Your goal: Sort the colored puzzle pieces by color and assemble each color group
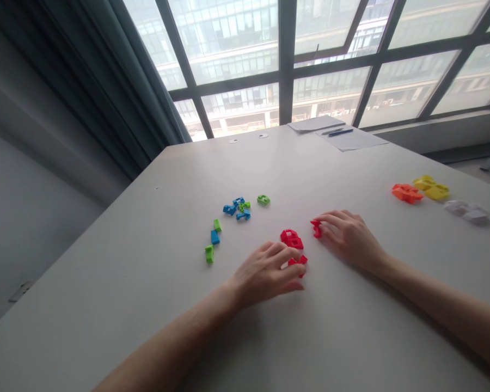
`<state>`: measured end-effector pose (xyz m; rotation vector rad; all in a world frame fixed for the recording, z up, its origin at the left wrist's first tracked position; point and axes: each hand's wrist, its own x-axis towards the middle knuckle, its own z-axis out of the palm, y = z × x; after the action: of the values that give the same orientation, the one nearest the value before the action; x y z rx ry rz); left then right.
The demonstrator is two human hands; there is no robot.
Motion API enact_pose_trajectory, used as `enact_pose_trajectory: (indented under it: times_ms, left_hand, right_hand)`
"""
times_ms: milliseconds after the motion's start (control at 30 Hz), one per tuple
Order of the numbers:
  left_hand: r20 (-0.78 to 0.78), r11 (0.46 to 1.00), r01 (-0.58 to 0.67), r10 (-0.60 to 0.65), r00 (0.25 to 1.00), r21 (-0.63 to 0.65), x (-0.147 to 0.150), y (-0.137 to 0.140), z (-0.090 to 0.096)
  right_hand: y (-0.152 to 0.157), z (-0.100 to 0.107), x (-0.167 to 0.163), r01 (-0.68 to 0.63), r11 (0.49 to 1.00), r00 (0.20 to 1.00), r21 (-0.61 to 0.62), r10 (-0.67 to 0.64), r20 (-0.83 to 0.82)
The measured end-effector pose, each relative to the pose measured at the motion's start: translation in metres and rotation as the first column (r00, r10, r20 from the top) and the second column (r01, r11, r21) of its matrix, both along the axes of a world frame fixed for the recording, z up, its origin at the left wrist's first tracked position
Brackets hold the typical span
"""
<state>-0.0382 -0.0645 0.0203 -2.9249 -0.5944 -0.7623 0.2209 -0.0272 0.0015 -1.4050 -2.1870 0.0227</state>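
My right hand (347, 239) has its fingertips closed around a small red plastic toy piece (317, 229) at the tabletop. To its left, my left hand (269, 272) hovers low with fingers spread over another red plastic piece (302, 260), which shows between them and is partly covered. Just beyond those fingers lies a red toy-car-shaped piece (292, 238) with openings in it. Whether the left fingertips touch anything is not clear.
On the white table (147, 283), blue pieces (229, 209) and green pieces (263, 200) lie left of centre. Orange (407, 193), yellow (436, 191) and white pieces (467, 211) sit at the right. Papers (351, 140) and a pen (340, 132) rest near the window.
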Motion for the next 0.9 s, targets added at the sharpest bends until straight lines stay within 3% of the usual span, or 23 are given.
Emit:
enact_pose_trajectory:
  times_ms: [167,467,900]
  left_hand:
    - [0.080,0.995,-0.021,0.029,0.996,-0.094,-0.001,0.004,-0.001]
    - [0.127,0.941,-0.169,0.213,0.969,-0.293,-0.001,0.009,-0.003]
    - [0.189,0.865,-0.211,0.326,0.926,-0.456,-0.001,0.010,-0.002]
  right_hand:
    - [-0.003,0.003,-0.002,-0.031,0.998,0.999,0.047,0.031,-0.010]
    - [-0.019,0.011,-0.019,-0.380,0.923,0.924,0.063,0.375,0.076]
    - [-0.018,0.013,-0.019,-0.484,0.869,0.875,0.100,0.483,0.036]
